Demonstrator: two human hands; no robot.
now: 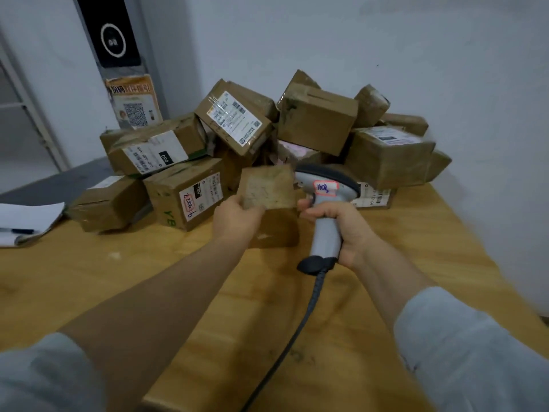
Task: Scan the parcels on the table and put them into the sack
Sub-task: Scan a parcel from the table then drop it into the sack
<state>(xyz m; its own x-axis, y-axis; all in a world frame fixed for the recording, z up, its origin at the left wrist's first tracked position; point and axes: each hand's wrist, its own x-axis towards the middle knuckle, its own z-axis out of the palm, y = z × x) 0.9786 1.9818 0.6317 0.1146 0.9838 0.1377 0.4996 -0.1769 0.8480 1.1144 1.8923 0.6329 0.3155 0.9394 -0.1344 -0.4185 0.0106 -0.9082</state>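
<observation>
The left hand holds a small brown parcel over the middle of the wooden table. The thumb is on the near side and the fingers go round the far side, so the hand grips the box firmly. The parcel is blurry, and I cannot tell if its bottom touches the table or hangs just above it.

The right hand is wrapped round the handle of a grey scanner, with one finger up by the trigger. The scanner's dark head is just beside the parcel, on its right, and points away from the person toward the pile. A little white sticker with blue writing sits on the scanner (the writing is hard to read). A dark cord runs from the bottom of the handle across the table toward the person.

Behind the hands a big pile of parcels is heaped against the white wall. They are brown taped boxes, and many lean on each other. One tilted box near the top shows a white label. Another box stands on the table just left of the held parcel, with a label on its front.

At the far left lies a white notepad with a pen on it. A poster with a square code hangs behind the pile. Both arms have grey sleeves that end near the elbows.
</observation>
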